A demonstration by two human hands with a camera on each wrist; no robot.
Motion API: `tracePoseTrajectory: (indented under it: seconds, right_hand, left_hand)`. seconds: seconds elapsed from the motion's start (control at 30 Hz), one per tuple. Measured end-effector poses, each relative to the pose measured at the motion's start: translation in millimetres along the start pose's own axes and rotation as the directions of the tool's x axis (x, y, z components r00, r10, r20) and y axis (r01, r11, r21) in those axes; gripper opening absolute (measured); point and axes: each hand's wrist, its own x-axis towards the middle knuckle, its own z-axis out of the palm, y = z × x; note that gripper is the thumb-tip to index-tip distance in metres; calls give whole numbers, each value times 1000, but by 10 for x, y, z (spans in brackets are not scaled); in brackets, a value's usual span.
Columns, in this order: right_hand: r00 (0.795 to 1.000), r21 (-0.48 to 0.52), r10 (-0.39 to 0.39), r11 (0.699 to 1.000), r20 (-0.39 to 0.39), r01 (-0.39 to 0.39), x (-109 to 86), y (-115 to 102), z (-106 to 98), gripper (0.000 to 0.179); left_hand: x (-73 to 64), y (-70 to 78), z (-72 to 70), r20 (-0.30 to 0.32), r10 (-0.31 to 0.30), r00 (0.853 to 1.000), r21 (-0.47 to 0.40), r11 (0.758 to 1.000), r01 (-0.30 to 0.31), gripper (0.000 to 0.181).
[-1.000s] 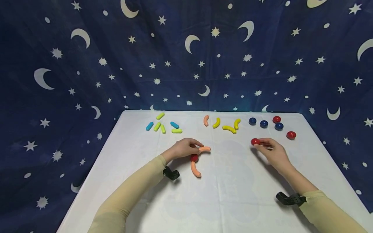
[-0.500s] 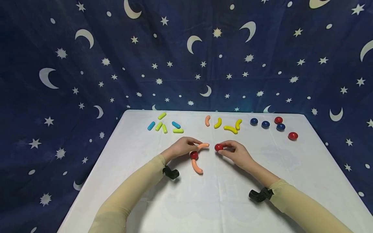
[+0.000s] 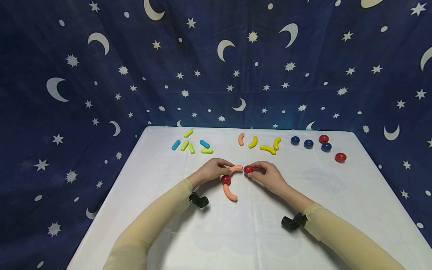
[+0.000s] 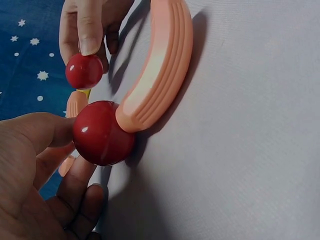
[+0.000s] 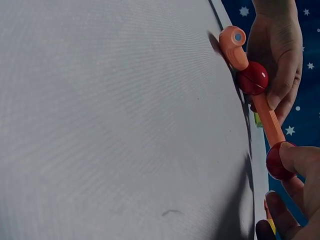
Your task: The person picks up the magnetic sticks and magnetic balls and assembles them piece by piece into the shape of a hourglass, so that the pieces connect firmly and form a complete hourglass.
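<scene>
My left hand (image 3: 210, 170) pinches an orange curved rod (image 5: 269, 120) between thumb and fingers, just beside a red ball (image 4: 102, 134). From that ball a second orange curved rod (image 3: 230, 193) extends toward the near edge of the table; a grey-blue disc shows in its end in the right wrist view. Another red ball (image 3: 248, 169) is pinched by my right hand (image 3: 270, 177), right at the free tip of the rod that the left hand holds. In the right wrist view, ball and rod tip meet in line. Part of the held rod is hidden by the left fingers.
Lime and blue short sticks (image 3: 204, 144) lie at the back left of the white table (image 3: 202, 240). One orange and several yellow curved rods (image 3: 268, 150) lie at back centre. Dark blue balls (image 3: 308, 144) and red balls (image 3: 340, 157) sit at the back right. A starry curtain (image 3: 189, 56) hangs behind.
My right hand has carried the red ball leftward from the right side to the tip of the held rod. My left hand stays nearly in place; the lower rod has swung slightly right.
</scene>
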Motion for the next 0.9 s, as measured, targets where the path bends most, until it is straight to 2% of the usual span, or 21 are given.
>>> tracePoseTrajectory:
  seconds: [0.23, 0.43, 0.73, 0.9]
  right_hand:
    - [1000, -54, 19, 998, -18, -20, 26, -1, 29, 41]
    - [999, -99, -2, 995, -44, -3, 33, 2, 60, 41]
    - [998, -208, -44, 978, -48, 33, 49, 20, 76, 42]
    - [998, -231, -60, 972, -24, 53, 69, 2, 65, 38]
  left_hand:
    - [9, 12, 8, -15, 1, 1000, 25, 1000, 0, 31]
    - [12, 16, 23, -37, -6, 999, 50, 999, 8, 30]
    - [-4, 66, 72, -84, -26, 996, 133, 990, 37, 29]
    - [-17, 83, 80, -84, -6, 996, 203, 979, 23, 26]
